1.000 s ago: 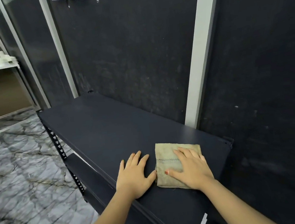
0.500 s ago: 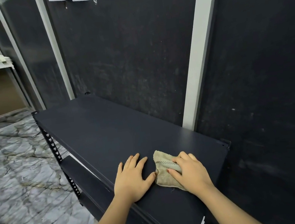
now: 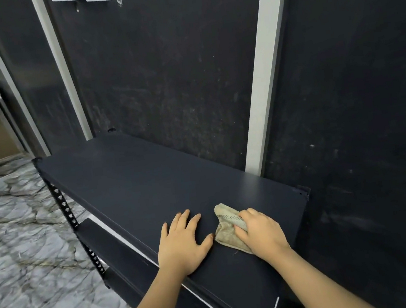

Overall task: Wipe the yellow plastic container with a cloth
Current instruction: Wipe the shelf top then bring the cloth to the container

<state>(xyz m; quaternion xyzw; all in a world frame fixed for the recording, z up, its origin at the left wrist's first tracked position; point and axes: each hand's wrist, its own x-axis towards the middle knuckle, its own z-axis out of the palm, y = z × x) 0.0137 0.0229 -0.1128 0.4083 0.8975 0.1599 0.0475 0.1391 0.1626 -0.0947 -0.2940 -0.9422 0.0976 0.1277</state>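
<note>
The dark shelf top (image 3: 128, 178) lies bare ahead of my fingers. The black wall (image 3: 162, 82) blocks its far edge.

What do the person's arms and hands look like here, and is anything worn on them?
Both are bare. The left hand and right hand wear no gloves, rings, watch or bracelets that show. Both forearms are uncovered up to the picture's lower edge; no sleeve shows there. The fingernails look short and unpainted, though the picture is too soft to be sure.
</note>
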